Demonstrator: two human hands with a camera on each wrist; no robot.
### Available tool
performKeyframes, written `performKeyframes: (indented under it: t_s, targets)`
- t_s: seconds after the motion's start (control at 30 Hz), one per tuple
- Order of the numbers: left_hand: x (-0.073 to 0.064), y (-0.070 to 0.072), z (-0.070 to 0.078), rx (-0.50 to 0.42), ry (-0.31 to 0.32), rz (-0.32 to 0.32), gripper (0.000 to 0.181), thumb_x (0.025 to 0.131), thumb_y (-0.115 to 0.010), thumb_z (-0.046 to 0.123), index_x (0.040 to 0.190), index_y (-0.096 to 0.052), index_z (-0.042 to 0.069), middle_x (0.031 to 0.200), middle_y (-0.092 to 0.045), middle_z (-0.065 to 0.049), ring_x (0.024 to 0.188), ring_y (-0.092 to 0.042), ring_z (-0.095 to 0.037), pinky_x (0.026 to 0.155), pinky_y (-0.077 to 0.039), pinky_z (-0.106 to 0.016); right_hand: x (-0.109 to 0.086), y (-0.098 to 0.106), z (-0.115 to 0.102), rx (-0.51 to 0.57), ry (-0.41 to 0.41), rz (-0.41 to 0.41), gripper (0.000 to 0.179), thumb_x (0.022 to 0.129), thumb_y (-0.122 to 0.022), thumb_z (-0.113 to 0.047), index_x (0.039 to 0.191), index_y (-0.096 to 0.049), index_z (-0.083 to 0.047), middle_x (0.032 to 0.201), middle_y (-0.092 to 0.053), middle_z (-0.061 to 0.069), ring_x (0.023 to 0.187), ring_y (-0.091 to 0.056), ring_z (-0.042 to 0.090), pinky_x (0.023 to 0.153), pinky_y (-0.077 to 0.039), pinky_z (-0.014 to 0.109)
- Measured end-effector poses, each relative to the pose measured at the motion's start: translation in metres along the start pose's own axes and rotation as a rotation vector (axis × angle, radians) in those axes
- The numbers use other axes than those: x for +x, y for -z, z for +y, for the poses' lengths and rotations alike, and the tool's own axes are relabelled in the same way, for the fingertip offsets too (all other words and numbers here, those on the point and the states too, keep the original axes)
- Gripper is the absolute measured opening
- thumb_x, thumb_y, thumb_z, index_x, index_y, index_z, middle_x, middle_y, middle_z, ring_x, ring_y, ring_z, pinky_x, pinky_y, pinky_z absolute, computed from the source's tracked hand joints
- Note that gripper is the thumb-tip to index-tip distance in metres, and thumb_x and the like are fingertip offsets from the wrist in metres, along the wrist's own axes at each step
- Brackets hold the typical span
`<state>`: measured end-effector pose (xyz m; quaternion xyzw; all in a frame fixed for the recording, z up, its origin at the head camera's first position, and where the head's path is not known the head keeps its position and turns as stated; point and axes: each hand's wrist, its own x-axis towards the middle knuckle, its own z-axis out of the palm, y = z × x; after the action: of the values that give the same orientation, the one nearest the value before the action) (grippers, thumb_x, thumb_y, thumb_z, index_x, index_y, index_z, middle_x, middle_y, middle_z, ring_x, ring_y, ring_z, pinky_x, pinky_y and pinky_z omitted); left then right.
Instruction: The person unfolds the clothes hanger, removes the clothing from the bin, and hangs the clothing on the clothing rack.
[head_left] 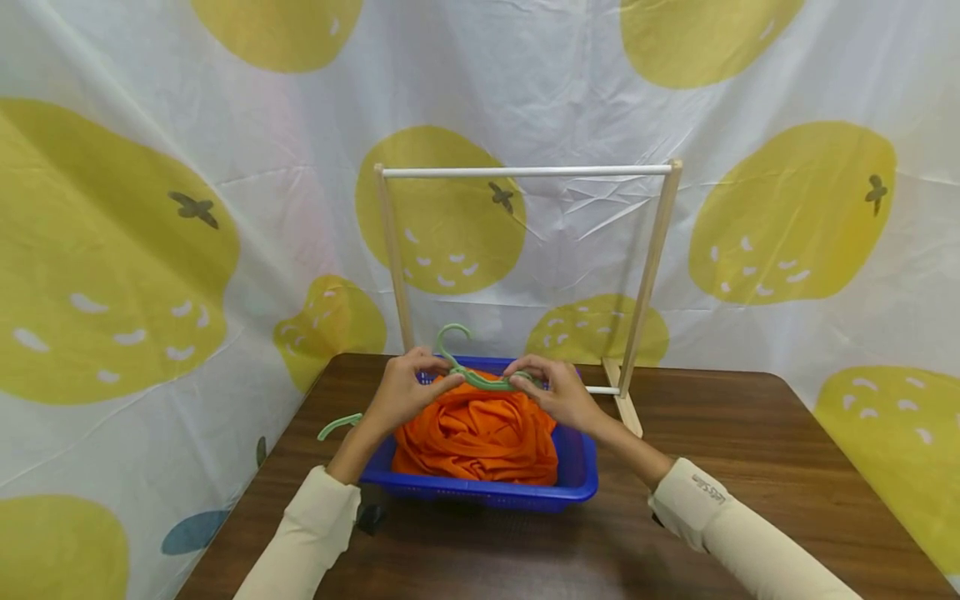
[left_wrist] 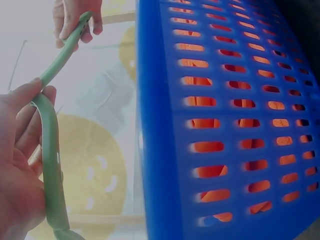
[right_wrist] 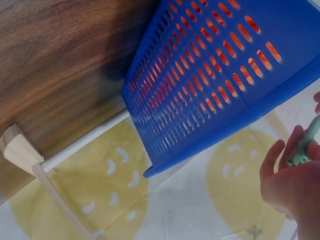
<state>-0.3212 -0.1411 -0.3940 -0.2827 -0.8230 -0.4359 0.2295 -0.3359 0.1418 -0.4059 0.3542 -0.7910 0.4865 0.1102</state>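
Observation:
A green plastic clothes hanger [head_left: 486, 382] is held over the basket, its hook rising at the left. My left hand [head_left: 411, 387] pinches it near the hook with thumb and fingers. Towards its right end, my right hand [head_left: 553, 390] grips it, hiding that end. In the left wrist view, the green hanger [left_wrist: 52, 160] also runs down past the left palm. A green piece [head_left: 339, 426] shows left of the left wrist; whether it belongs to the same hanger, I cannot tell. Below the hands, bunched orange cloth [head_left: 480, 442] fills the blue plastic basket [head_left: 487, 492].
Behind the basket stands a wooden rack [head_left: 647, 283] with a white top rod [head_left: 525, 172] and a low crossbar. All of it sits on a dark brown wooden table [head_left: 720, 467]. A fruit-printed curtain [head_left: 570, 100] hangs behind. Something small and dark [head_left: 371, 518] lies near the basket's front left.

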Motion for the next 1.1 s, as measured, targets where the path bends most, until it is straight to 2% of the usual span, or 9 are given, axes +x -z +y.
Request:
performKeyframes:
  t_s: [0.2,0.4,0.47,0.57,0.67,0.73,0.8,0.9,1.1]
  targets:
    - [0.001,0.002,0.001,-0.006,0.015,-0.004,0.020,0.086,-0.088,0.021,0.096,-0.083,0.005,0.084,-0.066,0.000,0.079,-0.062,-0.015,0.071,-0.054,-0.035,-0.001,-0.004,0.000,-0.022,0.026,0.057,0.012,0.102,-0.067,-0.012,0.110,-0.076,-0.011,0.104,-0.078,0.005,0.088,-0.074,0.018,0.068,-0.047,0.026]
    - [-0.001,0.002,0.001,-0.012,0.019,0.006,0.019,0.087,-0.087,0.021,0.097,-0.082,0.005,0.085,-0.067,0.000,0.079,-0.062,-0.015,0.071,-0.054,-0.032,-0.002,-0.006,-0.001,-0.052,0.003,0.085,0.011,0.103,-0.067,-0.017,0.109,-0.075,-0.019,0.104,-0.079,-0.004,0.089,-0.073,0.012,0.079,-0.050,0.032]
    - [0.000,0.003,0.001,-0.016,0.013,0.007,0.019,0.087,-0.087,0.020,0.097,-0.082,0.005,0.085,-0.067,-0.001,0.079,-0.063,-0.015,0.071,-0.056,-0.036,-0.001,-0.006,-0.001,-0.046,0.006,0.091,0.011,0.103,-0.067,-0.016,0.109,-0.075,-0.019,0.104,-0.079,-0.004,0.086,-0.072,0.009,0.076,-0.050,0.031]
    - [0.000,0.002,0.001,-0.018,0.002,0.009,0.019,0.087,-0.087,0.019,0.097,-0.082,0.004,0.085,-0.068,-0.002,0.079,-0.063,-0.016,0.072,-0.057,-0.041,-0.001,-0.005,-0.001,-0.033,0.002,0.104,0.011,0.103,-0.067,-0.016,0.109,-0.075,-0.018,0.103,-0.079,-0.003,0.066,-0.062,0.006,0.060,-0.045,0.024]
    - [0.000,0.002,0.002,-0.027,-0.003,0.015,0.018,0.086,-0.087,0.018,0.096,-0.082,0.004,0.086,-0.068,-0.002,0.079,-0.063,-0.016,0.072,-0.056,-0.037,-0.001,-0.004,0.000,0.007,-0.005,0.126,0.012,0.103,-0.067,-0.015,0.111,-0.075,-0.015,0.104,-0.079,0.003,0.050,-0.048,0.006,0.048,-0.041,0.024]
    - [-0.001,0.002,0.002,-0.035,0.001,0.017,0.017,0.086,-0.087,0.018,0.094,-0.082,0.004,0.086,-0.069,-0.002,0.079,-0.064,-0.017,0.071,-0.055,-0.033,-0.001,-0.003,0.000,0.036,-0.009,0.138,0.013,0.103,-0.066,-0.014,0.113,-0.075,-0.012,0.106,-0.079,0.007,0.045,-0.045,0.007,0.046,-0.045,0.025]
    - [-0.001,0.001,0.001,-0.040,0.001,0.020,0.016,0.085,-0.088,0.017,0.093,-0.081,0.005,0.086,-0.069,-0.002,0.079,-0.064,-0.017,0.070,-0.054,-0.029,0.000,-0.002,-0.001,0.062,-0.009,0.140,0.014,0.104,-0.066,-0.013,0.114,-0.074,-0.010,0.107,-0.079,0.010,0.043,-0.048,0.009,0.048,-0.050,0.029]
    - [-0.002,0.001,-0.001,-0.034,0.009,0.017,0.016,0.086,-0.088,0.018,0.093,-0.081,0.005,0.087,-0.069,-0.002,0.079,-0.064,-0.016,0.069,-0.053,-0.028,0.000,0.000,-0.001,0.065,-0.015,0.112,0.014,0.103,-0.066,-0.013,0.114,-0.074,-0.010,0.106,-0.079,0.010,0.051,-0.058,0.009,0.052,-0.052,0.030]
    - [-0.002,0.000,-0.002,0.000,0.044,-0.007,0.019,0.086,-0.088,0.022,0.094,-0.082,0.006,0.088,-0.069,-0.002,0.080,-0.065,-0.022,0.069,-0.052,-0.029,0.002,0.005,-0.007,-0.022,-0.036,0.022,0.018,0.101,-0.070,-0.018,0.118,-0.076,-0.014,0.092,-0.077,0.006,0.056,-0.060,0.020,0.052,-0.049,0.027]
